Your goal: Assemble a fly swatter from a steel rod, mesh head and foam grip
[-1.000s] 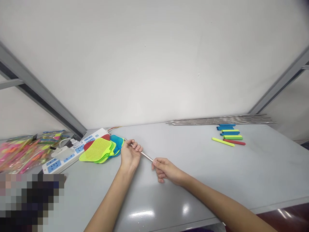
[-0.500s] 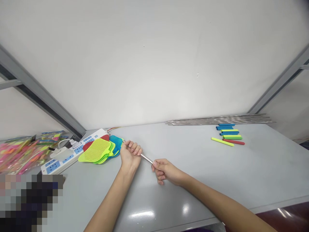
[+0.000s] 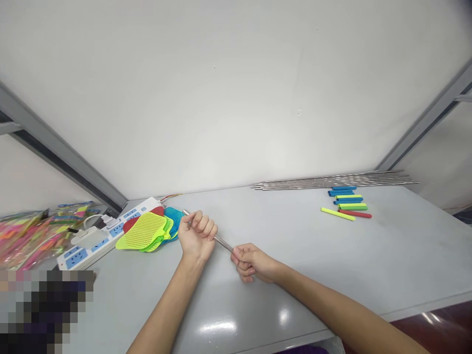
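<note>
A thin metal rod runs between both hands, low over the grey table. My left hand is wrapped round its far part, next to a stack of mesh fly-swatter heads in yellow-green, red and blue. The rod's far tip pokes out above my left fingers, beside the blue head. My right hand pinches the rod's near end.
A bundle of long metal rods lies along the back wall at the right. Several short foam grips in blue, green, yellow and red lie before it. A white power strip and bright packets sit at the left.
My left hand has slid slightly left along the rod and closed tighter round it, closer to the swatter heads. The right hand has hardly moved. The view has shifted a little.
</note>
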`<state>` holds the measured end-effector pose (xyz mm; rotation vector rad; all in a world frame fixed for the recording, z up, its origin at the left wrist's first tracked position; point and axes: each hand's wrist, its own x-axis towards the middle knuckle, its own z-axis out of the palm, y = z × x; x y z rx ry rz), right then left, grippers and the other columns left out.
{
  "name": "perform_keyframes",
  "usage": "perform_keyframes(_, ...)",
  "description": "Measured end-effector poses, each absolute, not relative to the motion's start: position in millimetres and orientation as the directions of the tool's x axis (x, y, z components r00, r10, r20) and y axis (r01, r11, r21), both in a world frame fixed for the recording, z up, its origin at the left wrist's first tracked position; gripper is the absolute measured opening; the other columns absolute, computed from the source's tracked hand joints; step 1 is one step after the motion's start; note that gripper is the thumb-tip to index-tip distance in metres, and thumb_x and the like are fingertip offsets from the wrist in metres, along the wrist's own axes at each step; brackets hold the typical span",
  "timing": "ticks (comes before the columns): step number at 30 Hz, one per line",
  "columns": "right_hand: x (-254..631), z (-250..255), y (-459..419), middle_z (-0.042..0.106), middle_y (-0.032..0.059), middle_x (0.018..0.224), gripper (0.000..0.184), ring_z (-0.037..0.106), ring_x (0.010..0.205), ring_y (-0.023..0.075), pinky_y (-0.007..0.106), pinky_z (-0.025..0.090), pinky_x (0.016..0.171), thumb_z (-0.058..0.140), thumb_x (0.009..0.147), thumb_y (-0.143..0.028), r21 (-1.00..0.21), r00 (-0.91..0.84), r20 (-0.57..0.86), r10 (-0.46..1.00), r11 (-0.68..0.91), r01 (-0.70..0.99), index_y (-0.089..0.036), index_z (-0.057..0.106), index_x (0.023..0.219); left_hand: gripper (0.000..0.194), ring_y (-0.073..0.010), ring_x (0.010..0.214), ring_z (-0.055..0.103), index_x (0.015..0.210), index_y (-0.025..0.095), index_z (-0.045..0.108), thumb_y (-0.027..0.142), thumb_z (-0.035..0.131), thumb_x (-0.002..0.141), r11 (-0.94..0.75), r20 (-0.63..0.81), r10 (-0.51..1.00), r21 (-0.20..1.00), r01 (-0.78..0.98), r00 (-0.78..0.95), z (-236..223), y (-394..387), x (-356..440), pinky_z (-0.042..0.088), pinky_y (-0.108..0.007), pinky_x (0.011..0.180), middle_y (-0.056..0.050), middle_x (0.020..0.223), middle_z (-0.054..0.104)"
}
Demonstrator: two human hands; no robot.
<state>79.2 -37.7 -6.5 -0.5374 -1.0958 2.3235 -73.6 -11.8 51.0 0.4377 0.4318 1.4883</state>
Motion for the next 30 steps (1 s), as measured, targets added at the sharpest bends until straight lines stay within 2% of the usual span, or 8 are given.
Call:
perform_keyframes(6, 84, -5, -36, 0.018, -0.0103, 0.039, 0.025, 0.015, 0.033, 0.0032, 0.017, 0.019, 0.035, 0.045, 0.078, -0.036, -0.719, -0.835, -0.122, 0.537, -0.628, -0.299, -0.015, 0.042, 0.064, 0.028, -0.0067, 0.033, 0.015, 0.05, 0.018, 0.019, 0.024, 0.038, 0.069, 0.052, 0.017, 0.997, 0.508, -0.86, 0.07, 50, -13, -71, 0.014, -0.021, 0.033, 0.006, 0.041, 0.01)
perform_keyframes(18, 87, -10, -30, 0.016, -0.0092, 0.04, 0.027, 0.013, 0.035, 0.0042, 0.018, 0.014, 0.034, 0.039, 0.081, -0.035, -0.602, -0.888, -0.136, 0.44, -0.748, -0.279, -0.015, 0.039, 0.063, 0.029, -0.0072, 0.034, 0.014, 0.049, 0.018, 0.018, 0.026, 0.037, 0.07, 0.072, 0.035, 0.994, 0.479, -0.875, 0.101, 43, -14, -66, 0.013, -0.022, 0.034, 0.006, 0.041, 0.008)
perform_keyframes(30, 87, -8, -30, 0.016, -0.0083, 0.041, 0.026, 0.013, 0.036, 0.0049, 0.018, 0.014, 0.035, 0.036, 0.082, -0.033, -0.567, -0.9, -0.106, 0.422, -0.77, -0.294, -0.015, 0.04, 0.064, 0.028, -0.0065, 0.033, 0.019, 0.05, 0.017, 0.019, 0.024, 0.038, 0.07, 0.11, -0.01, 0.993, 0.47, -0.876, 0.119, 36, -12, -63, 0.015, -0.021, 0.033, 0.006, 0.039, 0.013)
